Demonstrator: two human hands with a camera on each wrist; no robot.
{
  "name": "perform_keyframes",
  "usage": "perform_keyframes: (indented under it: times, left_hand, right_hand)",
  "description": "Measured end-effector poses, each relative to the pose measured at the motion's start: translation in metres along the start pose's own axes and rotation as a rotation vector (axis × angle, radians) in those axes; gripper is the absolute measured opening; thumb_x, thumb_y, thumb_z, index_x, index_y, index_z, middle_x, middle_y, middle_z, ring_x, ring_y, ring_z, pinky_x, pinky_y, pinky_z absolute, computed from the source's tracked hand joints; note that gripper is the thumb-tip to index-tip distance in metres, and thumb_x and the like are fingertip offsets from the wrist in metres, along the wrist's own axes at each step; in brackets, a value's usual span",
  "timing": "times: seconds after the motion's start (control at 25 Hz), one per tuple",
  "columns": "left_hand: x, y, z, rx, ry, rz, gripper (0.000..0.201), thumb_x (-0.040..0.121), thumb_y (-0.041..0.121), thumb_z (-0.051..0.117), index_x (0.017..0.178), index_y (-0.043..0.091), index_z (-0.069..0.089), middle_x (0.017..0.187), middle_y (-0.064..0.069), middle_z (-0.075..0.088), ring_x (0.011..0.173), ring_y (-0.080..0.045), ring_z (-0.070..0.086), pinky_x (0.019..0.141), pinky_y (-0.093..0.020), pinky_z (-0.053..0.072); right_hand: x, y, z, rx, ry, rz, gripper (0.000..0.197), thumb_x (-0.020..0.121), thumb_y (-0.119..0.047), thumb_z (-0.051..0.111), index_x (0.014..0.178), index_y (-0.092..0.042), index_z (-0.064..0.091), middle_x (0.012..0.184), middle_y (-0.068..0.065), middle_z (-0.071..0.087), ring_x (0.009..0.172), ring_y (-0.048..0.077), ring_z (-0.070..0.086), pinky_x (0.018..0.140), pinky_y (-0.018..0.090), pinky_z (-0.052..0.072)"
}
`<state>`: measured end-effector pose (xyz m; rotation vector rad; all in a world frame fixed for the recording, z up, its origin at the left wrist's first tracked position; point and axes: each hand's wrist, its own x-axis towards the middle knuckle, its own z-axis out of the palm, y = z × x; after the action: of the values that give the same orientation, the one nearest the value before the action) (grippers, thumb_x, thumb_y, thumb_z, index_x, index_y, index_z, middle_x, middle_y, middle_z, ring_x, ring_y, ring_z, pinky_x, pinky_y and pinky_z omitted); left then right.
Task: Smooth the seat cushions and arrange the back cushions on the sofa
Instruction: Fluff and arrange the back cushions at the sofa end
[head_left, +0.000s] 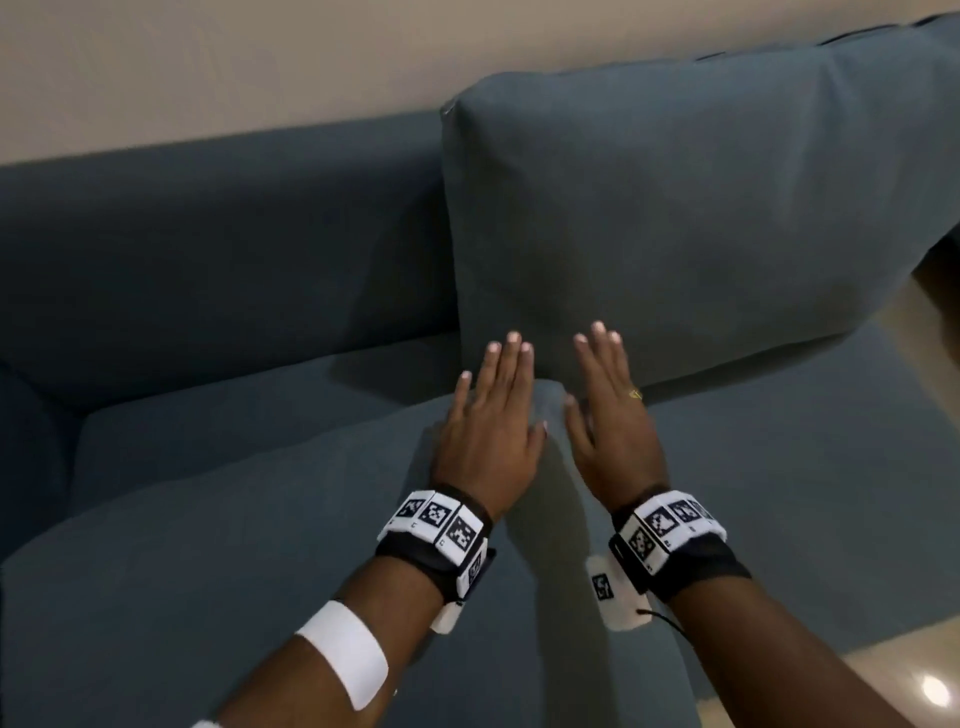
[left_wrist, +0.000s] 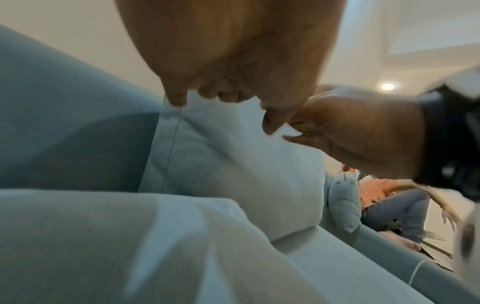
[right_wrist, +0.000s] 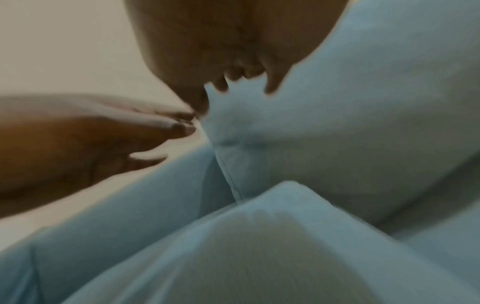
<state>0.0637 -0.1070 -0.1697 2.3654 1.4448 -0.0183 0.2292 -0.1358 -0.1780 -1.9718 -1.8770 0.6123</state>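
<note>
A dark teal sofa fills the head view. One back cushion leans against the backrest on the right half; it shows too in the left wrist view and the right wrist view. The left seat cushion bulges up at its inner corner. My left hand and right hand lie side by side, palms down with straight fingers, over the gap between the two seat cushions, fingertips close to the back cushion's lower edge. Neither hand holds anything. The right seat cushion lies flat.
The backrest on the left half is bare, with no cushion in front of it. A beige wall runs behind. Glossy floor shows at the right. In the left wrist view, a seated person is beyond the sofa's far end.
</note>
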Motion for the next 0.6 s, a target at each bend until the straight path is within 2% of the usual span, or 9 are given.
perform_keyframes:
  times: [0.04,0.12,0.16,0.2,0.24,0.28,0.32,0.48,0.6]
  left_hand:
    - [-0.010,-0.002,0.008,0.038,-0.089,0.041,0.079,0.100,0.049,0.033,0.160,0.016,-0.005,0.167,0.000,-0.013,0.154,-0.018,-0.012,0.121,-0.046,-0.005]
    - [-0.041,-0.012,0.033,0.215,-0.405,0.083,0.085,0.097,0.059,0.040,0.160,0.019,0.000,0.169,0.003,-0.006,0.154,-0.015,-0.006,0.121,-0.050,-0.003]
    - [-0.047,-0.018,0.034,0.240,-0.423,0.079,0.085,0.096,0.059,0.044,0.160,0.021,0.003,0.169,0.004,-0.002,0.154,-0.015,-0.003,0.121,-0.052,0.000]
    - [-0.055,-0.024,0.032,0.156,-0.367,0.047,0.082,0.096,0.057,0.045,0.160,0.022,0.006,0.169,0.005,0.000,0.154,-0.015,-0.002,0.122,-0.052,0.003]
    - [-0.062,-0.028,0.019,0.064,-0.302,0.013,0.079,0.097,0.054,0.044,0.160,0.022,0.007,0.168,0.005,0.000,0.155,-0.016,-0.002,0.123,-0.051,0.006]
    - [-0.072,-0.032,0.008,0.003,-0.257,-0.012,0.078,0.098,0.052,0.044,0.160,0.022,0.007,0.168,0.004,-0.001,0.155,-0.018,-0.003,0.123,-0.050,0.008]
    - [-0.091,-0.040,-0.002,-0.017,-0.228,-0.048,0.079,0.098,0.052,0.044,0.160,0.021,0.005,0.168,0.003,-0.003,0.155,-0.018,-0.004,0.124,-0.048,0.009]
    - [-0.207,-0.102,-0.020,-0.049,-0.170,-0.262,0.080,0.101,0.048,0.042,0.160,0.019,-0.003,0.166,0.005,-0.014,0.154,-0.018,-0.014,0.125,-0.045,0.002]
    - [-0.295,-0.173,-0.031,-0.090,-0.125,-0.403,0.079,0.100,0.034,0.046,0.160,0.019,-0.003,0.167,0.002,-0.013,0.154,-0.021,-0.012,0.125,-0.048,0.006]
  right_hand:
    - [-0.011,0.002,0.007,-0.050,-0.140,-0.066,0.073,0.099,-0.042,0.037,0.160,-0.010,0.012,0.168,0.003,-0.006,0.155,0.023,-0.010,0.126,0.041,0.011]
    - [-0.047,0.016,0.028,-0.240,-0.656,0.060,0.084,0.098,-0.053,0.039,0.160,-0.012,0.000,0.167,0.007,-0.013,0.155,0.027,-0.007,0.124,0.051,0.016]
    - [-0.049,0.017,0.029,-0.226,-0.679,0.115,0.082,0.100,-0.049,0.046,0.160,-0.012,0.004,0.169,0.009,-0.004,0.155,0.028,0.002,0.123,0.049,0.019]
    - [-0.050,0.014,0.027,-0.128,-0.576,0.193,0.076,0.101,-0.043,0.049,0.159,-0.011,0.013,0.168,0.010,0.007,0.155,0.028,0.010,0.122,0.045,0.023]
    - [-0.047,0.003,0.024,-0.066,-0.386,0.211,0.068,0.102,-0.038,0.050,0.157,-0.011,0.022,0.167,0.011,0.014,0.154,0.027,0.015,0.120,0.042,0.026]
    - [-0.047,-0.011,0.021,-0.074,-0.254,0.162,0.063,0.102,-0.033,0.051,0.156,-0.012,0.026,0.167,0.012,0.015,0.154,0.028,0.015,0.119,0.042,0.027]
    - [-0.053,-0.035,0.022,-0.076,-0.216,0.108,0.063,0.101,-0.030,0.052,0.155,-0.012,0.027,0.167,0.013,0.013,0.155,0.028,0.012,0.118,0.042,0.028]
    - [-0.102,-0.161,0.081,-0.081,-0.387,-0.188,0.068,0.097,-0.027,0.056,0.156,-0.010,0.025,0.167,0.018,0.006,0.155,0.034,0.004,0.124,0.045,0.018]
    - [-0.135,-0.265,0.137,-0.110,-0.499,-0.360,0.072,0.099,-0.030,0.053,0.159,-0.015,0.016,0.168,0.012,-0.001,0.155,0.029,-0.002,0.125,0.046,0.005]
